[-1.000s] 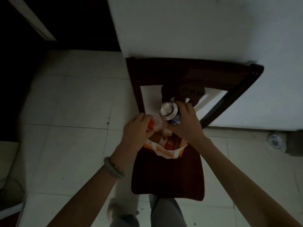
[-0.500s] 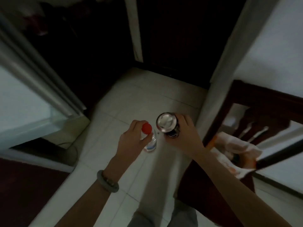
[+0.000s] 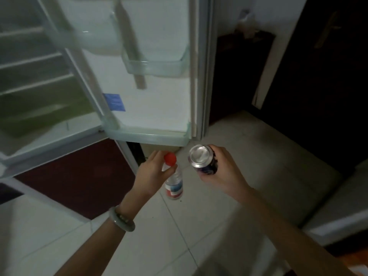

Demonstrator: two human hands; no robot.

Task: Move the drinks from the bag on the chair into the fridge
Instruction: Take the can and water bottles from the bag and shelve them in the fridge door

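Left hand (image 3: 152,172) fingers pinch the neck of a clear plastic bottle with red cap (image 3: 173,182). Right hand (image 3: 223,172) grips a dark blue aluminium can (image 3: 203,162). Both drinks hang below the open white fridge door (image 3: 155,108) at 12 o'clock.

No wording can be made out anywhere. The blue sticker (image 3: 115,102) inside the fridge door (image 3: 151,100) carries print too blurred to read, as does the red-and-blue label on the water bottle (image 3: 174,186) and the dark can (image 3: 203,162).
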